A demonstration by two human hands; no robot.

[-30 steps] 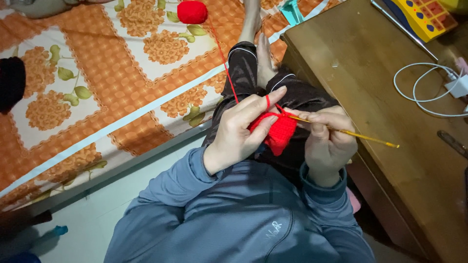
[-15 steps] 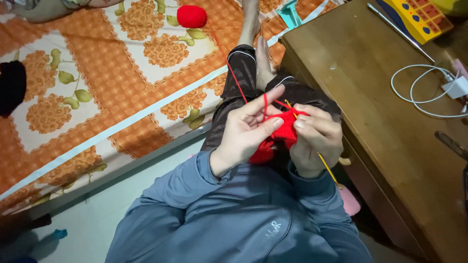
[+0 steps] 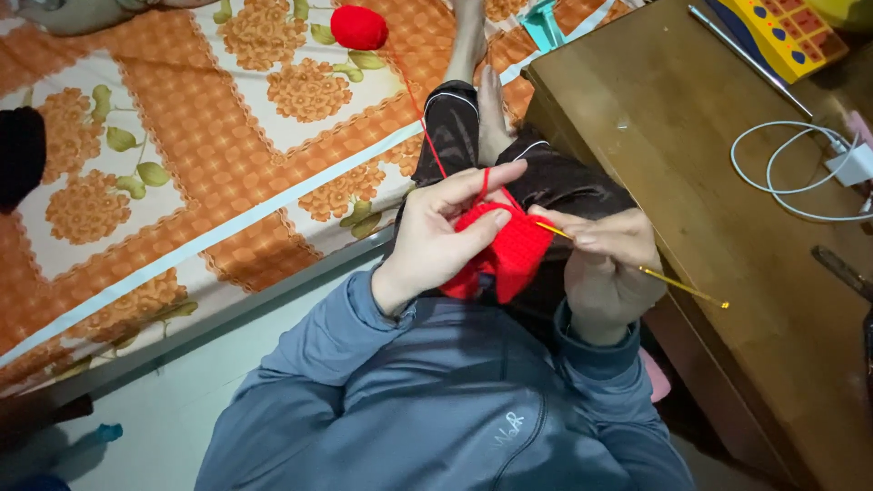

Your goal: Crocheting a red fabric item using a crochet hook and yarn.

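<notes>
My right hand (image 3: 605, 264) has swung the yellow hook (image 3: 637, 269) back out — half a second ago its shaft pointed down, now it lies level toward the desk (image 3: 691, 182), tip in the red piece (image 3: 509, 250). My left hand (image 3: 446, 236) pinches that piece over my lap — the yarn (image 3: 418, 109) runs up to the ball (image 3: 358, 26) on the bed (image 3: 182, 173), so one stitch looks finished.

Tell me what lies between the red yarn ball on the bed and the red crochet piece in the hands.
In the head view, a red yarn strand runs from the yarn ball across the floral bedsheet and a dark-trousered leg to the crochet piece.
</notes>
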